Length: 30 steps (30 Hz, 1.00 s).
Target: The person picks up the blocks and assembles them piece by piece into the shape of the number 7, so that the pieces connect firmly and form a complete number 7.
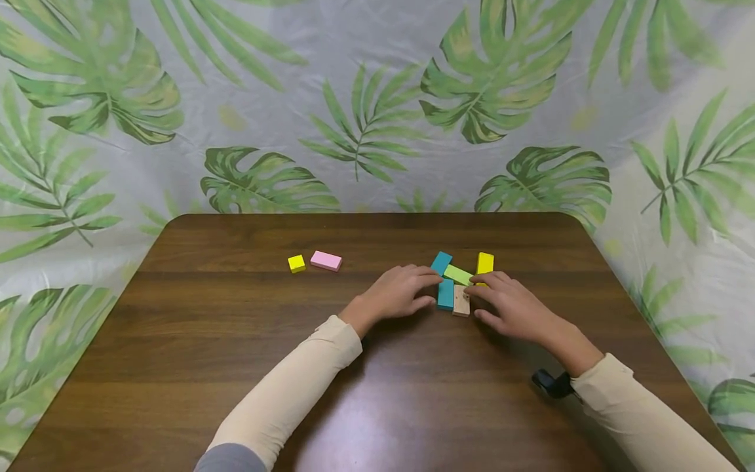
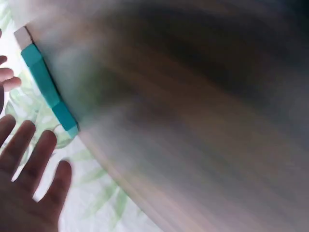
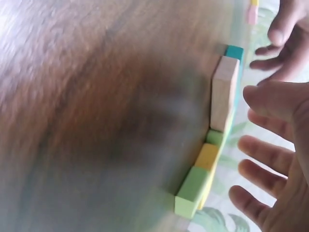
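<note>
A cluster of flat wooden blocks lies on the right part of the table, between the two hands. It has a near teal block, a far teal block, a lime green block, a plain wood block and a yellow block. At its left side is my left hand, with fingers extended and spread in the left wrist view. My right hand hovers at the right side, its fingers loosely bent and holding nothing. It hides another green block, visible in the right wrist view.
Farther left on the brown wooden table lie a small yellow block and a pink block. A leaf-print cloth hangs behind the far edge. The right wrist wears a black band.
</note>
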{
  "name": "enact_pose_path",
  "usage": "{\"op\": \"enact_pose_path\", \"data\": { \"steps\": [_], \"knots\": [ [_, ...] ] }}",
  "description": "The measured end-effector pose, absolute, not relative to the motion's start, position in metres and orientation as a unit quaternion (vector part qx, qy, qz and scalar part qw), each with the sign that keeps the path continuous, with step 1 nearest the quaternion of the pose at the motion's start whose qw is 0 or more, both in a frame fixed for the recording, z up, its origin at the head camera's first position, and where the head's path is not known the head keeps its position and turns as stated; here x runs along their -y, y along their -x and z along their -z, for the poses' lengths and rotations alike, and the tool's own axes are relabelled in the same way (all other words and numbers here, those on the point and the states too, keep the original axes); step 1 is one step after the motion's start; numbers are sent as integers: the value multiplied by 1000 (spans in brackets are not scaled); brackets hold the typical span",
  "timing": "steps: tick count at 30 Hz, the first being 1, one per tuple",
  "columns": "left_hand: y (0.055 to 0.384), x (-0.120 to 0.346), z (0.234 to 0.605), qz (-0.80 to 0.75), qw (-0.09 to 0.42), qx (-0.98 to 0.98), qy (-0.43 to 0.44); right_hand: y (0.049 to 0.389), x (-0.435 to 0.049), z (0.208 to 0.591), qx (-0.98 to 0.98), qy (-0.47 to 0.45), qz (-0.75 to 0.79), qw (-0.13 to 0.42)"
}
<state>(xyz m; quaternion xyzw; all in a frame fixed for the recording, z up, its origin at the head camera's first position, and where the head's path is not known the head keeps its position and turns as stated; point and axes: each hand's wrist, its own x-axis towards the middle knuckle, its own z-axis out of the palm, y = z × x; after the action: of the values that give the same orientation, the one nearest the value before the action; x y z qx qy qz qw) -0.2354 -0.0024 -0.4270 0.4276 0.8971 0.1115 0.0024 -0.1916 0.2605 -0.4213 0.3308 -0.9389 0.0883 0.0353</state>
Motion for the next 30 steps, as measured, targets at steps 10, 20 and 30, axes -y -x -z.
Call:
{"op": "enact_pose_path", "data": {
  "steps": [10, 20, 30],
  "knots": [
    [241, -18, 430, -83, 83, -904, -412, 196, -255, 433, 937, -336, -86, 40],
    [246, -23, 430, -85, 59, -905, -412, 198, -255, 433, 936, -338, -90, 49],
    [246, -16, 432, -132, 97, -885, -436, 199, -252, 433, 917, -379, -103, 69]
  ]
}}
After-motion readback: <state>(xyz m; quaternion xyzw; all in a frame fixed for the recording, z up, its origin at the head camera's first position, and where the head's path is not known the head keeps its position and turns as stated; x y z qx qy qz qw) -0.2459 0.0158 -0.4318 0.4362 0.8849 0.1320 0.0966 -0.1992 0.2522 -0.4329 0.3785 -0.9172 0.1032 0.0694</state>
